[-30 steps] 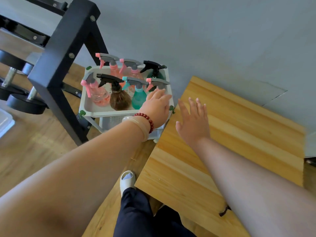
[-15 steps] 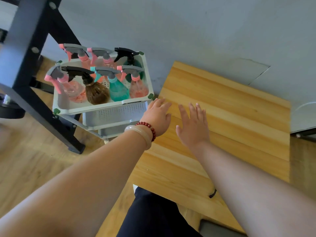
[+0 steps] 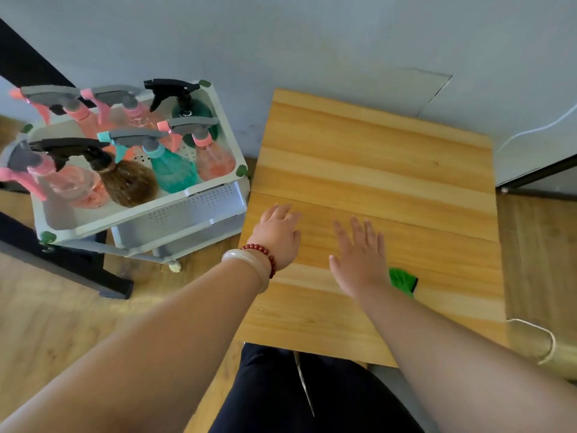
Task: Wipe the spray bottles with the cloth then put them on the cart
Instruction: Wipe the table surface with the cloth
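Pale wood tabletop (image 3: 374,170) fills the centre, against a grey wall. Just beside its left edge stands a white cart (image 3: 93,225), its top tray holding seven upright spray bottles (image 3: 173,170) in pink, teal, brown and dark green. The left hand (image 3: 278,232), a second ago at the cart's tray, is now over the tabletop. The right hand (image 3: 359,254) is flat beside it. Each grip is loose, fingers spread, holding nothing. A green cloth (image 3: 402,281), newly in view, lies on the tabletop, partly hidden by the right wrist. With every visible bottle on the cart, the task looks finished.
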`<state>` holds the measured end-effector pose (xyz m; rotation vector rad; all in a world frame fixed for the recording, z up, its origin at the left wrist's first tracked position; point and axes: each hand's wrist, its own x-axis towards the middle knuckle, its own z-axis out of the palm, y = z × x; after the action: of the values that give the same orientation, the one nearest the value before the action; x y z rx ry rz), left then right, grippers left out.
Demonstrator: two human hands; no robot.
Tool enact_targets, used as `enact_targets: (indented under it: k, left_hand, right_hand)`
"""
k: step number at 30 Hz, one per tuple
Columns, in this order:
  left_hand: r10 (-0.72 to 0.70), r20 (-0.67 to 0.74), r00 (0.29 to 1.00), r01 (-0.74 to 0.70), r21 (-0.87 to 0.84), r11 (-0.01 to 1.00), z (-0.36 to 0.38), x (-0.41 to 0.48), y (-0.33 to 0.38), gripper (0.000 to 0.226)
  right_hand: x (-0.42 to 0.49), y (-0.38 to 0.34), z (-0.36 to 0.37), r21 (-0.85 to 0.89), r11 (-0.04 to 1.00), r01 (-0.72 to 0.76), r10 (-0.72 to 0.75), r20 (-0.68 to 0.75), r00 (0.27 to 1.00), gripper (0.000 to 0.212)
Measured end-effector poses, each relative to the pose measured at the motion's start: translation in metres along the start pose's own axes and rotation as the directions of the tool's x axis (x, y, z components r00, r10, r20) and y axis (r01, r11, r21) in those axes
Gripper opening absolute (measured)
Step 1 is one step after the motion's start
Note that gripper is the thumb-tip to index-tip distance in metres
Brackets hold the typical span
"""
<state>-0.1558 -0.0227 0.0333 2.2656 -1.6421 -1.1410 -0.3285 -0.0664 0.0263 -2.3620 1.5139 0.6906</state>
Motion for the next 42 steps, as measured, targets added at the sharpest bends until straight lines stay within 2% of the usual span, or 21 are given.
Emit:
enact_targets:
  k: [9,21,26,31,34,38,40,42]
  left_hand:
    - [-0.02,0.002,1.0,0.02,-0.018,1.0,0.035,-0.005,0.022,0.049]
    - [-0.118,0.028,0.993,0.119,-0.045,0.992,0.136,-0.028,0.085,0.049]
    - [-0.132,-0.002,0.991,0.131,-0.051,0.99,0.163,-0.026,0.101,0.05]
    - [-0.142,-0.032,0.989,0.141,-0.058,0.988,0.174,-0.021,0.095,0.052]
    - [-0.153,-0.041,0.987,0.15,-0.068,0.986,0.175,-0.016,0.085,0.053]
    - [-0.145,-0.08,0.986,0.14,-0.059,0.988,0.175,-0.003,0.072,0.054]
    - [-0.141,-0.102,0.985,0.136,-0.049,0.989,0.174,0.003,0.068,0.054]
    - [-0.14,-0.124,0.982,0.135,-0.043,0.99,0.172,0.009,0.063,0.054]
  right_hand:
    - [-0.003,0.027,0.02,-0.005,0.997,0.074,-0.074,-0.014,0.997,0.068]
    - [-0.03,0.136,0.079,-0.012,0.997,0.071,-0.07,0.107,0.992,0.066]
    - [-0.019,0.155,0.1,0.064,0.993,0.095,-0.105,0.17,0.98,0.068]
    - [-0.015,0.149,0.122,0.165,0.976,0.14,-0.172,0.2,0.965,0.067]
    - [-0.014,0.136,0.131,0.201,0.943,0.264,-0.302,0.194,0.933,0.067]
    - [-0.003,0.126,0.139,0.054,0.902,0.429,-0.431,0.17,0.886,0.064]
    - [0.006,0.126,0.137,-0.027,0.909,0.416,-0.407,0.161,0.899,0.062]
    - [0.018,0.128,0.132,-0.039,0.939,0.342,-0.335,0.132,0.933,0.06]
